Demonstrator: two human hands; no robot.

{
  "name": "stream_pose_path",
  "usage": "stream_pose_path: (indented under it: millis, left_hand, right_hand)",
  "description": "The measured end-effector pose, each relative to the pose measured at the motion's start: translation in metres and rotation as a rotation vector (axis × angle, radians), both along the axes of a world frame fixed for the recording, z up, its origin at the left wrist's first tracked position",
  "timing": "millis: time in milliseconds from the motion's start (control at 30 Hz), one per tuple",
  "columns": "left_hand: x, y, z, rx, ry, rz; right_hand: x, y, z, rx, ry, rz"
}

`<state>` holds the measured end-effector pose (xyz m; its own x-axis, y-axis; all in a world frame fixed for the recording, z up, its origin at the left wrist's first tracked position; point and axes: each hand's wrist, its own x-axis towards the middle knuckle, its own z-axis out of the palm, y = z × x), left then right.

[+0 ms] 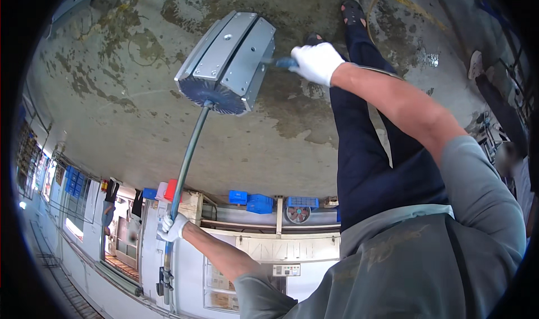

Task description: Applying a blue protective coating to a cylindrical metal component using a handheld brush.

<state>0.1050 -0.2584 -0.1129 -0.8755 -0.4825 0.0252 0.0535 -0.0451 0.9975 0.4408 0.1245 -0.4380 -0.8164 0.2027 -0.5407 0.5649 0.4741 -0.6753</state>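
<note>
Two white-gloved hands. Left hand [174, 228]: fingers wrapped round a metal pole [196, 142]; panelled metal drum [224, 52] on its far end, well beyond them. Right hand [318, 64]: fingers closed on a blue-handled tool [287, 63], tip just left of them, at the drum's side; blur hides whether it touches. Best practice, I judge: left fingers firm against pole roll, right fingers relaxed, short even strokes along each panel, care at the gaps. Damp-looking floor [281, 170] below the right fingers; mind footing.
</note>
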Motion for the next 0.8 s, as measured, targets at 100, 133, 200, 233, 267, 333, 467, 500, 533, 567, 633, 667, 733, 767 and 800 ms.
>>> stream_pose_path:
  millis: [100, 133, 200, 233, 267, 333, 467, 500, 533, 567, 633, 667, 733, 767, 800]
  left_hand:
    - [-0.001, 0.0, -0.004, 0.062, -0.053, -0.023]
    - [-0.001, -0.001, -0.002, 0.028, -0.058, -0.005]
    - [-0.001, 0.0, -0.002, 0.026, -0.054, 0.004]
    - [-0.001, 0.003, -0.003, 0.025, -0.048, 0.008]
    - [-0.002, 0.006, -0.005, 0.026, -0.052, 0.006]
    - [-0.002, 0.007, -0.003, 0.001, -0.034, 0.009]
    - [-0.001, 0.011, -0.001, 0.0, -0.027, 0.01]
    - [-0.001, 0.013, -0.001, -0.004, -0.023, 0.008]
    - [-0.001, 0.015, -0.002, -0.003, -0.023, 0.007]
    - [-0.001, 0.017, -0.004, 0.007, -0.026, 0.007]
    - [-0.002, 0.017, -0.003, 0.014, -0.029, 0.007]
    - [-0.003, 0.017, -0.002, 0.008, -0.027, 0.001]
    - [-0.001, 0.02, -0.004, 0.003, -0.026, -0.006]
    - [-0.001, 0.021, -0.008, 0.018, -0.053, 0.009]
    - [-0.002, 0.027, -0.014, 0.033, -0.084, 0.02]
  right_hand:
    - [0.008, 0.015, -0.036, 0.007, -0.234, -0.128]
    - [0.005, 0.014, -0.031, -0.019, -0.177, -0.113]
    - [-0.006, 0.017, -0.042, -0.015, -0.207, -0.121]
    - [-0.008, 0.02, -0.05, -0.009, -0.235, -0.133]
    - [-0.007, 0.02, -0.056, 0.004, -0.247, -0.163]
    - [-0.015, 0.027, -0.059, -0.028, -0.261, -0.177]
    - [-0.019, 0.03, -0.062, -0.086, -0.296, -0.193]
    - [-0.017, 0.028, -0.066, -0.117, -0.326, -0.2]
    - [-0.011, 0.026, -0.068, -0.041, -0.258, -0.16]
    - [-0.004, 0.025, -0.07, -0.039, -0.258, -0.163]
    - [0.004, 0.023, -0.064, -0.054, -0.288, -0.032]
    - [0.006, 0.021, -0.062, -0.103, -0.311, -0.052]
    - [0.005, 0.024, -0.056, -0.106, -0.314, -0.099]
    - [0.004, 0.025, -0.055, -0.109, -0.317, -0.144]
    - [0.005, 0.025, -0.056, -0.109, -0.321, -0.149]
